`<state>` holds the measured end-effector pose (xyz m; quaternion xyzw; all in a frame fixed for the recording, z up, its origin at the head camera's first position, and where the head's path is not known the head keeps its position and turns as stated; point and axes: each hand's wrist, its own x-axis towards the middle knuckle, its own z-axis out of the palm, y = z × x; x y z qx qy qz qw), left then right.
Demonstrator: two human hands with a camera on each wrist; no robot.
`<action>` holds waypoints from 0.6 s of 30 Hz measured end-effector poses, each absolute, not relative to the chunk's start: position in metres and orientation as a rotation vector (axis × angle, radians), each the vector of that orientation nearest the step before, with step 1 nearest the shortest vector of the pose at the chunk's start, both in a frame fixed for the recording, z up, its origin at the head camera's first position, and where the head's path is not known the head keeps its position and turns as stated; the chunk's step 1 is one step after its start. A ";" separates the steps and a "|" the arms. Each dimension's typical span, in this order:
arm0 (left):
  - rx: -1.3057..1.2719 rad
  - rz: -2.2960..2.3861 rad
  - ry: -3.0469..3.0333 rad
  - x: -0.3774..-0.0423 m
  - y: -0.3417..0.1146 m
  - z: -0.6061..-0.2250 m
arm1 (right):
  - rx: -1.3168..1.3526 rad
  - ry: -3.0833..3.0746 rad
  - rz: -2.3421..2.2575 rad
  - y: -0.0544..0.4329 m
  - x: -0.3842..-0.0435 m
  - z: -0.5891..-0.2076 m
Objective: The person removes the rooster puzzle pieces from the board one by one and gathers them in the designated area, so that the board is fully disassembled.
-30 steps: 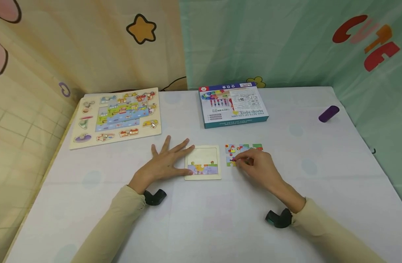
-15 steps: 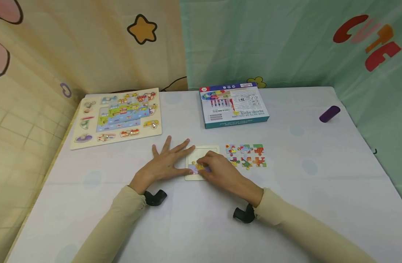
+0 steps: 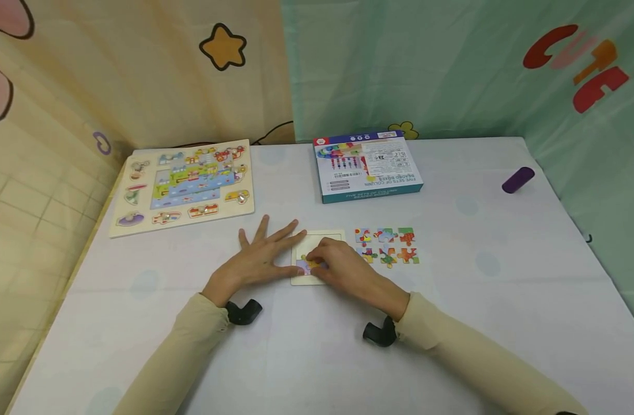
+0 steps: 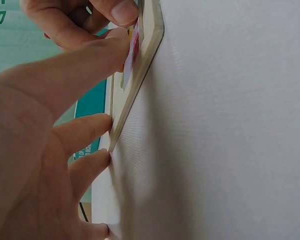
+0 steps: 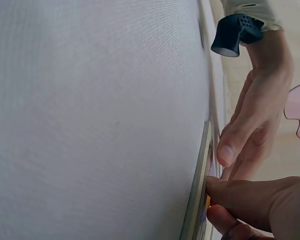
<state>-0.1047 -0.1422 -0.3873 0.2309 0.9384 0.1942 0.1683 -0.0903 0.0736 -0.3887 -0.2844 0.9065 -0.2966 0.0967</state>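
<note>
A small pale wooden puzzle tray point(image 3: 327, 235) lies mid-table, with a bottom row of jigsaw pieces point(image 3: 302, 265) in lilac and orange. My left hand point(image 3: 257, 259) is spread flat at its left side; the thumb touches the lower left corner area and the forefinger the upper left edge. My right hand point(image 3: 348, 274) bends over the row, thumb and forefinger pinching a puzzle piece point(image 5: 208, 201) in the tray. Its knuckles hide the right end of the row. Beside the tray, several loose jigsaw pieces point(image 3: 386, 235) lie in two rows.
A large wooden peg puzzle board point(image 3: 192, 219) with smaller picture boards on it lies at the back left. Behind the tray stands a flat cardboard box point(image 3: 369, 167). A purple cylinder point(image 3: 518, 180) rests near the right table edge. Curtains close off the back.
My right hand has moved left from the loose pieces to the row in the tray, uncovering the loose pieces. For the last half second it has stayed there. My left hand has not moved.
</note>
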 end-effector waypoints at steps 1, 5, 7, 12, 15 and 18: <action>0.665 0.548 2.667 -0.105 -0.142 -0.387 | -0.836 2.685 -0.883 0.073 -0.090 -0.389; 0.706 0.511 2.670 -0.105 -0.143 -0.387 | -0.809 2.688 -0.908 0.072 -0.091 -0.389; 0.722 0.504 2.670 -0.105 -0.144 -0.388 | -0.793 2.690 -0.924 0.071 -0.090 -0.389; 0.727 0.493 2.675 -0.104 -0.143 -0.388 | -0.752 2.696 -0.939 0.070 -0.090 -0.390; 0.714 0.495 2.674 -0.105 -0.143 -0.387 | -0.734 2.695 -0.944 0.069 -0.090 -0.390; 0.695 0.505 2.663 -0.106 -0.142 -0.385 | -0.714 2.694 -0.946 0.068 -0.091 -0.390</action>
